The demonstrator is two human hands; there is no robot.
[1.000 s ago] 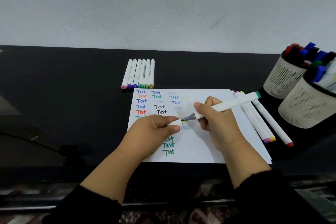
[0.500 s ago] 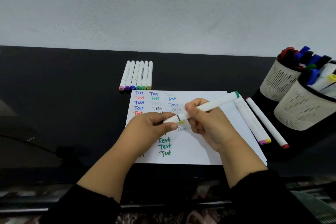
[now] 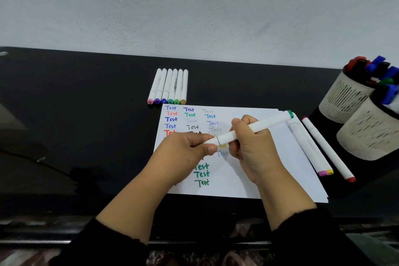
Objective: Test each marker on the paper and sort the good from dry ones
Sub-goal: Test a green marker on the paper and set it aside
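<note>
a person's right hand [image 3: 254, 149] is gripping the white marker [image 3: 252, 130] by its barrel above the paper [image 3: 280, 157], while the left hand [image 3: 185, 153] is pinching the cap [image 3: 212, 141], now pushed back over the dark tip that was bare a second ago. both hands are curling tightly around the marker. the capping is suggesting this test is over and sorting is coming next. six markers [image 3: 169, 86] are lying in a row on the tabletop [image 3: 86, 114] beyond the paper; three more [image 3: 315, 147] are resting by its right edge, near two cups [image 3: 354, 112] of markers.
</note>
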